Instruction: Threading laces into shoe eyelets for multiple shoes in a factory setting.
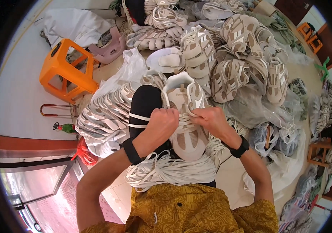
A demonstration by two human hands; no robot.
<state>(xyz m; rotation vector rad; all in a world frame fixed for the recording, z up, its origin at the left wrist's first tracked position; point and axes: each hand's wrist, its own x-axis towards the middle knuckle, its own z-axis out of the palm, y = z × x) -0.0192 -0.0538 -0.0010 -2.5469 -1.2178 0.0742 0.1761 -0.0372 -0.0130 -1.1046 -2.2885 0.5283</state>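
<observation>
A beige and white sneaker upper (190,145) lies over my lap, toe toward me and its collar facing away. Closed at the left edge of its lacing is my left hand (165,123), holding a white shoelace (138,116) whose loose length loops over my black-trousered knee (146,99). My right hand (212,119) pinches at the opposite eyelet edge, with the lace between its fingers. Rows of lace cross the tongue between both hands. A thick bundle of white laces (173,169) rests across my lap. The fingertips are partly hidden.
Stacked shoe uppers (106,118) lean at my left, and more shoe uppers (234,75) pile up ahead. An orange stool (63,70) stands far left, near a green bottle (66,127) and a red plastic bag (84,152). Clear plastic bags (251,105) lie at right.
</observation>
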